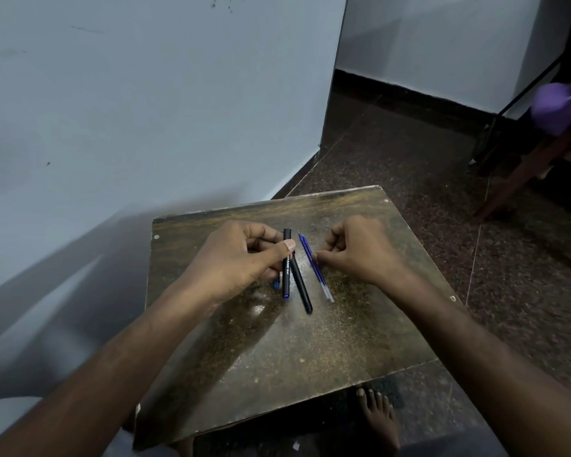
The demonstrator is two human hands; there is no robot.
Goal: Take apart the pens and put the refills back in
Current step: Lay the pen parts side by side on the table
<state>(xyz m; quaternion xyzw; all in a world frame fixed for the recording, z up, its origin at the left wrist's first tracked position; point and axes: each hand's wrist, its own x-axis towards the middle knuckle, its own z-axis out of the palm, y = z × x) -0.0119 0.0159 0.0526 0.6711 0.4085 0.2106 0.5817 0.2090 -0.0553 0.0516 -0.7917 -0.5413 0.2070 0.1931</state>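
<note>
The left hand (236,258) is closed on a black pen barrel (286,263), which is pinched between the thumb (279,250) and the curled fingers and held upright-looking along the near-far line, its printed side turned to the right. A small blue piece (276,284) is seen just below the hand, to the left of the barrel's near end; what it is cannot be told. A second black barrel (301,283) is laid on the table (310,341) beside the first, slanted toward the near right, and the two appear to touch or cross under the thumb. Two black barrels are thus counted.

The right hand (360,250) is curled with its fingertips (315,257) brought together on the blue refills (314,267), which lie to the right of the barrels, slanted the same way, tips pointed far. Two refills seem to be lying side by side, though the count is not sure. Whether they are gripped or only touched cannot be told.

A bare foot (378,417) is seen on the floor (409,153) near the table's near edge, and a wall (145,110) stands on the left.
</note>
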